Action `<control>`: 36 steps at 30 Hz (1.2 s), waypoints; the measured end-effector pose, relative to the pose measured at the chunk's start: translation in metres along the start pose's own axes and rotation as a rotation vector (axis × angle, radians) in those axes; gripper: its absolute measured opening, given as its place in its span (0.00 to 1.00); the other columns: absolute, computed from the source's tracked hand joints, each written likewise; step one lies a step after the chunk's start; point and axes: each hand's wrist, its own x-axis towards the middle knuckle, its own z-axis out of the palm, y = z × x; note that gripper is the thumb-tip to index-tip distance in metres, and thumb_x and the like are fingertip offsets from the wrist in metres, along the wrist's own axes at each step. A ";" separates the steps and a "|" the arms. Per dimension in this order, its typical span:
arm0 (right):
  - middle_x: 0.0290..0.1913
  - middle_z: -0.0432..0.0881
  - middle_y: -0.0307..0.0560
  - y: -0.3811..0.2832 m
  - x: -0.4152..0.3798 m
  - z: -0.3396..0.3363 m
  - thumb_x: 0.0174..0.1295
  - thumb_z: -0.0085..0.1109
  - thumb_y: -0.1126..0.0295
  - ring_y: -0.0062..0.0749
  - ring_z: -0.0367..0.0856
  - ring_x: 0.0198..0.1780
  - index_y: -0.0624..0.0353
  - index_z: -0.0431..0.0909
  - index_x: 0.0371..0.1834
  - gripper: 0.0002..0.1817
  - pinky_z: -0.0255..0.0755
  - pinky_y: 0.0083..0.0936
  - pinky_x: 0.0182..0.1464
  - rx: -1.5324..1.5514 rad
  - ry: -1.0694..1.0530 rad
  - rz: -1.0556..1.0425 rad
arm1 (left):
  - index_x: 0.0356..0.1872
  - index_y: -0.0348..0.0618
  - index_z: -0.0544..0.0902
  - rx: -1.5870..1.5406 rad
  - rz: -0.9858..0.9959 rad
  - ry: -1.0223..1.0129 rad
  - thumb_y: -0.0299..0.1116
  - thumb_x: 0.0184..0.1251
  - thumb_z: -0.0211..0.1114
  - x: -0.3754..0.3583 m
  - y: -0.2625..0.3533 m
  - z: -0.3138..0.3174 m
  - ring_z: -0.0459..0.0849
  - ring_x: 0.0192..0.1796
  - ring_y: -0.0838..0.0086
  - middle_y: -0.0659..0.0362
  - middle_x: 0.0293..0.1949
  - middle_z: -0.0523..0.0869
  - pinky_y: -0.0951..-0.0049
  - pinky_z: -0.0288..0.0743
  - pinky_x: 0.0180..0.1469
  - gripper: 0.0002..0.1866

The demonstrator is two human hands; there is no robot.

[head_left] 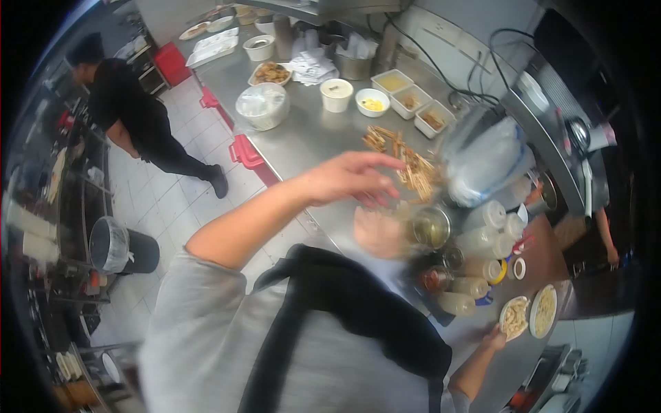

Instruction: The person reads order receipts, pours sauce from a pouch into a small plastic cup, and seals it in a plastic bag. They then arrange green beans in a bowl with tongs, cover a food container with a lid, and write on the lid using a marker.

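Note:
My left hand reaches over the steel counter with its index finger stretched out and the other fingers loosely bent. Nothing shows in its grasp. Just past its fingertips lies a loose pile of thin brown sticks. Below the hand is a pale, motion-blurred round shape that I cannot make out, beside a glass jar. At the lower right, my right hand grips the rim of a plate of pale food. A second plate of food lies close beside it.
Several squeeze bottles crowd the counter's right part, near a plastic bag. Food tubs, a small white bowl and a covered bowl stand farther back. A person in black stands left, beyond a bin.

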 end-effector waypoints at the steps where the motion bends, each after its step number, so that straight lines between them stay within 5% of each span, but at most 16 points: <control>1: 0.48 0.74 0.55 -0.003 0.005 0.004 0.59 0.44 0.74 0.42 0.77 0.46 0.74 0.68 0.51 0.19 0.78 0.33 0.47 0.022 -0.010 0.036 | 0.63 0.45 0.68 0.003 0.004 0.093 0.38 0.67 0.58 -0.015 0.004 -0.018 0.82 0.42 0.76 0.55 0.45 0.83 0.76 0.77 0.44 0.24; 6: 0.45 0.75 0.54 -0.005 0.077 -0.029 0.59 0.42 0.77 0.44 0.77 0.43 0.74 0.68 0.50 0.17 0.80 0.33 0.41 -0.001 -0.134 0.379 | 0.55 0.43 0.73 0.032 0.142 0.667 0.38 0.66 0.57 -0.044 0.000 -0.167 0.82 0.43 0.72 0.56 0.43 0.83 0.74 0.76 0.45 0.19; 9: 0.51 0.72 0.57 -0.049 0.022 -0.004 0.65 0.42 0.69 0.46 0.73 0.50 0.71 0.63 0.57 0.20 0.77 0.38 0.44 0.114 0.251 0.291 | 0.51 0.44 0.75 0.058 0.144 1.074 0.37 0.65 0.57 -0.055 -0.019 -0.289 0.80 0.40 0.73 0.58 0.41 0.82 0.75 0.74 0.43 0.16; 11: 0.53 0.71 0.55 -0.086 -0.040 0.010 0.66 0.43 0.69 0.48 0.73 0.50 0.72 0.65 0.55 0.19 0.76 0.40 0.46 0.049 0.296 0.281 | 0.51 0.44 0.74 0.102 0.076 1.175 0.39 0.65 0.58 -0.055 -0.044 -0.376 0.79 0.36 0.72 0.58 0.39 0.81 0.74 0.74 0.42 0.16; 13: 0.52 0.70 0.60 -0.080 -0.063 -0.024 0.65 0.43 0.68 0.50 0.73 0.50 0.74 0.64 0.55 0.21 0.78 0.40 0.48 -0.191 0.132 0.169 | 0.54 0.43 0.73 0.127 -0.068 1.178 0.40 0.65 0.57 -0.050 -0.069 -0.439 0.78 0.35 0.72 0.58 0.39 0.81 0.73 0.74 0.42 0.19; 17: 0.50 0.74 0.59 -0.074 -0.135 -0.057 0.65 0.46 0.65 0.49 0.76 0.49 0.74 0.69 0.51 0.20 0.76 0.40 0.48 -0.329 0.197 0.103 | 0.55 0.41 0.71 0.079 -0.291 1.126 0.42 0.66 0.57 -0.024 -0.086 -0.496 0.80 0.37 0.71 0.56 0.37 0.80 0.72 0.78 0.37 0.21; 23: 0.45 0.81 0.56 -0.069 -0.166 -0.166 0.65 0.51 0.60 0.46 0.79 0.48 0.72 0.77 0.44 0.20 0.73 0.39 0.48 -0.526 0.149 -0.038 | 0.54 0.38 0.71 -0.035 -0.242 0.898 0.37 0.68 0.51 0.028 -0.120 -0.562 0.82 0.28 0.72 0.53 0.31 0.83 0.72 0.80 0.33 0.18; 26: 0.53 0.76 0.52 -0.148 -0.290 -0.021 0.66 0.51 0.59 0.43 0.74 0.55 0.67 0.69 0.57 0.24 0.67 0.36 0.55 0.114 0.399 -0.090 | 0.49 0.34 0.72 0.068 -0.309 0.920 0.33 0.67 0.49 0.041 -0.119 -0.571 0.82 0.25 0.71 0.52 0.29 0.83 0.71 0.81 0.29 0.15; 28: 0.57 0.71 0.50 -0.195 -0.354 0.059 0.66 0.50 0.60 0.39 0.68 0.60 0.63 0.60 0.64 0.27 0.60 0.33 0.62 0.066 0.350 -0.142 | 0.47 0.32 0.72 0.135 -0.320 0.941 0.30 0.67 0.48 0.040 -0.111 -0.568 0.82 0.24 0.70 0.52 0.28 0.82 0.70 0.81 0.27 0.13; 30: 0.56 0.72 0.49 -0.203 -0.353 0.052 0.66 0.50 0.60 0.36 0.71 0.58 0.59 0.64 0.63 0.25 0.63 0.30 0.61 -0.034 0.214 -0.327 | 0.44 0.30 0.73 0.169 -0.291 0.934 0.28 0.66 0.47 0.029 -0.108 -0.576 0.82 0.23 0.69 0.51 0.27 0.82 0.69 0.81 0.26 0.12; 32: 0.52 0.75 0.46 -0.228 -0.408 0.131 0.67 0.50 0.64 0.34 0.74 0.54 0.57 0.68 0.60 0.20 0.67 0.29 0.57 -0.215 0.233 -0.546 | 0.44 0.31 0.72 0.331 -0.207 0.931 0.26 0.66 0.46 0.011 -0.114 -0.601 0.83 0.27 0.67 0.50 0.30 0.81 0.69 0.81 0.29 0.11; 36: 0.54 0.76 0.44 -0.254 -0.474 0.239 0.66 0.50 0.67 0.25 0.78 0.42 0.60 0.71 0.56 0.17 0.74 0.23 0.45 -0.403 0.110 -0.629 | 0.52 0.34 0.70 0.155 -0.007 0.909 0.28 0.66 0.44 -0.040 -0.047 -0.605 0.83 0.41 0.66 0.51 0.43 0.80 0.69 0.81 0.39 0.15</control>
